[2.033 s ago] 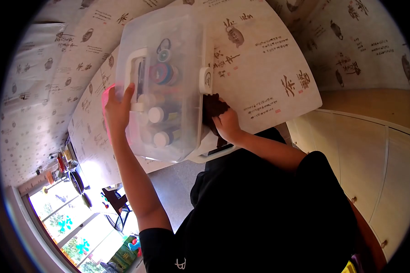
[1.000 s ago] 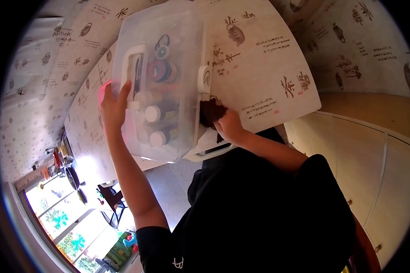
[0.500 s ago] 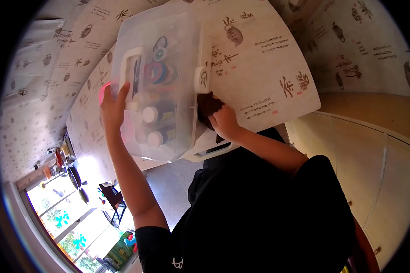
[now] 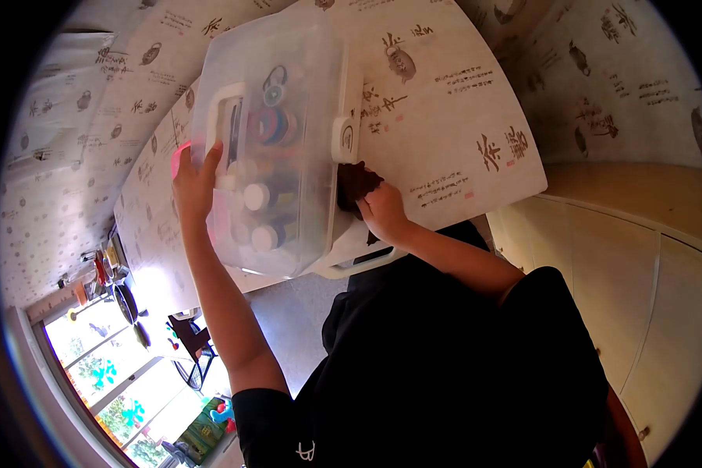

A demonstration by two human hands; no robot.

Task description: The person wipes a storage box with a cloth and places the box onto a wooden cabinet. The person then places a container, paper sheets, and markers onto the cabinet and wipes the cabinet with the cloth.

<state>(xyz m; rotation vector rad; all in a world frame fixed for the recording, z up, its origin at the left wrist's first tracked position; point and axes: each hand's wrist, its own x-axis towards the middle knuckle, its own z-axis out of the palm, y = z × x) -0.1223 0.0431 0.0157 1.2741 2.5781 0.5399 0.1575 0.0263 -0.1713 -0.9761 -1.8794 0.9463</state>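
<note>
The person's right hand point(image 4: 384, 210) is clenched on a bunched dark brown cloth point(image 4: 357, 186), which sits against the latch side of the translucent storage box point(image 4: 312, 226), just below its white latch point(image 4: 345, 140). Part of the cloth slips out of sight along that side, so how firmly it presses cannot be told. The left hand point(image 4: 193, 183) grasps the opposite side of the storage box, thumb up beside the white carrying handle point(image 4: 217, 117), the other fingers partly hidden over the edge, next to a pink part point(image 4: 181, 152) that shows there.

Through the cloudy wall of the storage box two white-capped bottles point(image 4: 257, 196) can be made out, along with blue and pink rolls point(image 4: 269, 125) that look like tape. The storage box rests on a table point(image 4: 452, 148) whose covering, printed with teapots and brush-written characters, spreads out beyond the latch side. Farther out on that side of the storage box are pale wooden cabinets point(image 4: 608, 242); well apart on the opposite side is a bright window point(image 4: 93, 366).

The step in hand looks like wiping the latch side of the storage box. A further stroke there would call for a steady left hand and cloth kept flat to the wall, working around the projecting latch.
</note>
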